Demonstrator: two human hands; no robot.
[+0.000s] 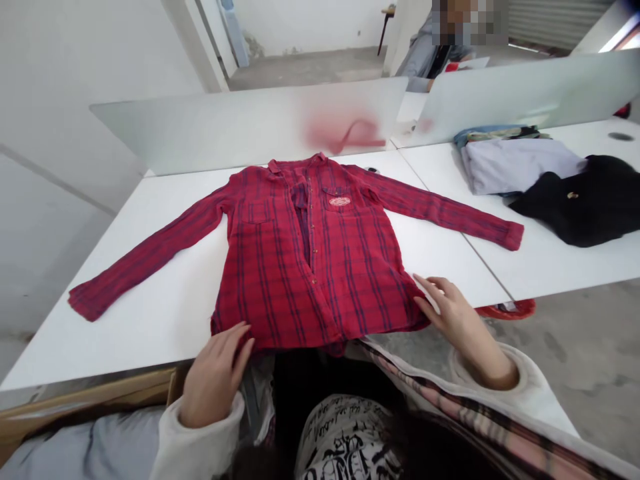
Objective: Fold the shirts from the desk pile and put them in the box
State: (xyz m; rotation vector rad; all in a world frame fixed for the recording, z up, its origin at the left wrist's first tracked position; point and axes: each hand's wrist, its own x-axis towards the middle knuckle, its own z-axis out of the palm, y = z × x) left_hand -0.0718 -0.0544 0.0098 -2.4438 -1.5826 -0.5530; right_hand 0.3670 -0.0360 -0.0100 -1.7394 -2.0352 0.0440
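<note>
A red plaid shirt (305, 253) lies flat and face up on the white table (165, 313), both sleeves spread out to the sides. My left hand (215, 373) rests at the shirt's lower left hem, fingers stretched out and touching the cloth. My right hand (450, 310) lies at the lower right hem corner, fingers apart and flat against the fabric. Neither hand grips anything.
A pile of folded clothes (510, 160) and a black garment (585, 197) lie on the adjoining table at the right. Frosted dividers (240, 123) stand behind the tables. A person sits beyond them. A red basin (507, 309) shows below the table edge.
</note>
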